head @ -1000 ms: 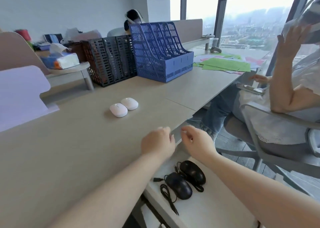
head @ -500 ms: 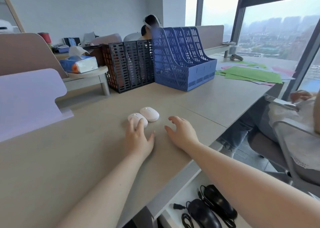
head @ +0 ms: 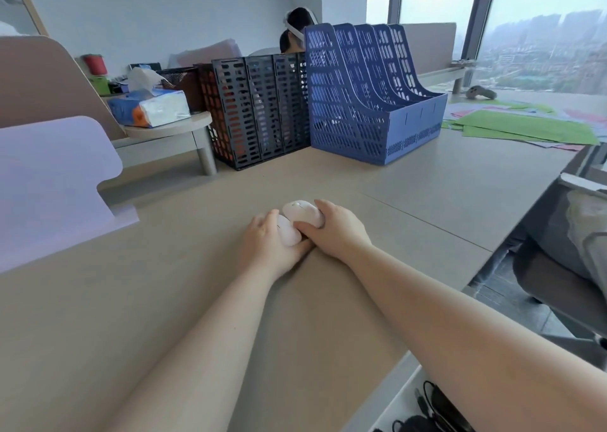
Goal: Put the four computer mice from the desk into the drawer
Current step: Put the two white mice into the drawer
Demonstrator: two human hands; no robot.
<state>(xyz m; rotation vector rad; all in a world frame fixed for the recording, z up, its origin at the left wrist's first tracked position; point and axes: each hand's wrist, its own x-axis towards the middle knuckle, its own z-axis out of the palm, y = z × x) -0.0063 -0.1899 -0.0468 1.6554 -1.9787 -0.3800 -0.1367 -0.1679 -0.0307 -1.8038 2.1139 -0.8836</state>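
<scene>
Two white mice lie side by side on the beige desk (head: pixel 131 300). My left hand (head: pixel 266 247) wraps the nearer white mouse (head: pixel 288 233), fingers on its left side and thumb under it. My right hand (head: pixel 338 231) grips the farther white mouse (head: pixel 300 211) from the right. Both mice still touch the desk. At the bottom right the open white drawer (head: pixel 391 415) shows black wired mice (head: pixel 440 408), mostly hidden under my right forearm.
A black file rack (head: pixel 259 109) and a blue file rack (head: pixel 361 103) stand at the back. A lilac divider (head: pixel 49 182) is at the left, a tissue pack (head: pixel 151 106) behind it. Green papers (head: pixel 525 129) lie far right. A seated person (head: pixel 578 234) is at the right.
Both hands left the drawer edge, reached forward across the desk and closed on the two white mice. The view tilted up, so the drawer slid to the bottom edge.
</scene>
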